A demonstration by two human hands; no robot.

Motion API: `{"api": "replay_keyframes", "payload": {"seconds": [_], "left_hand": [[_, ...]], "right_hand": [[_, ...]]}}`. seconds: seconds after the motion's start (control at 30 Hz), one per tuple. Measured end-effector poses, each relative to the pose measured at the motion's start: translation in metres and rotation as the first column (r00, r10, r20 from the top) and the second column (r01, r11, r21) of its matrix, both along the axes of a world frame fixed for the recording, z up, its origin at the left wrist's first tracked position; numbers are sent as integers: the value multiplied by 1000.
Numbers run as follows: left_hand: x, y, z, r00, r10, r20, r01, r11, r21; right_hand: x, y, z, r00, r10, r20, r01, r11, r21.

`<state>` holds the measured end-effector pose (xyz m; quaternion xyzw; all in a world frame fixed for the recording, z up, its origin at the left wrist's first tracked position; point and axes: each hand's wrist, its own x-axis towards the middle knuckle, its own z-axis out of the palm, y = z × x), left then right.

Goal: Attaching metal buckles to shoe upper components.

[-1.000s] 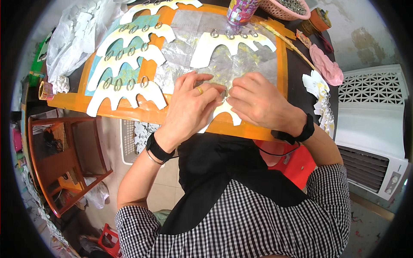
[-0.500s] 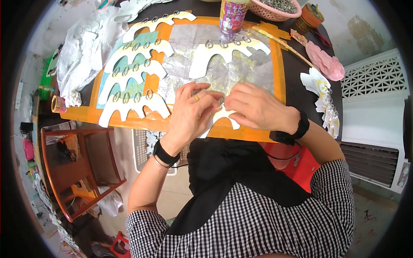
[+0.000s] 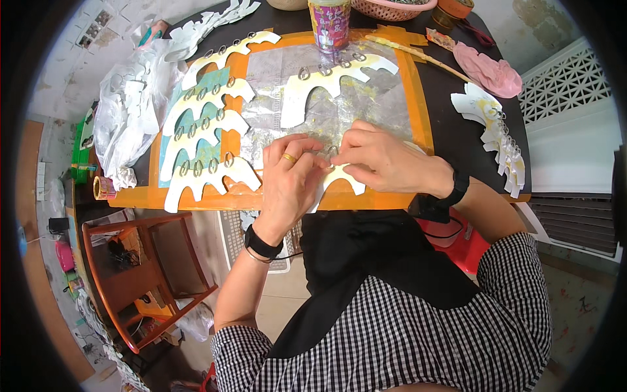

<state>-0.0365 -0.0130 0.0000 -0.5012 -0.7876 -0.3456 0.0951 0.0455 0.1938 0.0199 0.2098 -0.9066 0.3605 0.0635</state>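
Near the front edge of the table, a white scalloped piece (image 3: 341, 179) with yellowish smears on its upper part lies between my hands. The fingers of my left hand (image 3: 290, 171) are curled together, their tips pressing at its upper edge. Opposite them, my right hand (image 3: 386, 159) pinches at a small oval metal ring (image 3: 334, 151) that stands up from that edge. Part of the ring and the ends of the piece are hidden by my fingers. Left of my left hand is a similar scalloped piece (image 3: 219, 175) with several rings along its top.
More ringed pieces lie on the orange-taped board (image 3: 423, 124), one beyond my hands (image 3: 312, 83). A purple cup (image 3: 329, 27), a stick (image 3: 418, 53), a pink cloth (image 3: 486, 70) and a stack of ringed pieces (image 3: 499, 145) sit farther out. A clear plastic bag (image 3: 124, 108) lies left.
The whole view has shifted slightly. My right fingertips have come closer to my left ones, at the ring on the piece's upper edge. The other pieces stay in place on the board.
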Motion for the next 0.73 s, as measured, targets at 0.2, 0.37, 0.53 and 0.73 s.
{"api": "replay_keyframes", "payload": {"seconds": [0.2, 0.37, 0.53, 0.73], "left_hand": [[0, -1, -1, 999, 17, 51, -19, 999, 33], [-4, -5, 0, 970, 20, 242, -25, 999, 21], [0, 2, 10, 776, 86, 624, -213, 968, 131], [6, 11, 28, 972, 193, 137, -149, 949, -279]], "right_hand": [[0, 0, 5, 999, 38, -25, -38, 999, 30], [7, -4, 11, 990, 69, -121, -36, 966, 258], [10, -8, 8, 984, 66, -168, -22, 968, 251], [11, -5, 15, 990, 93, -107, -61, 961, 270]]}}
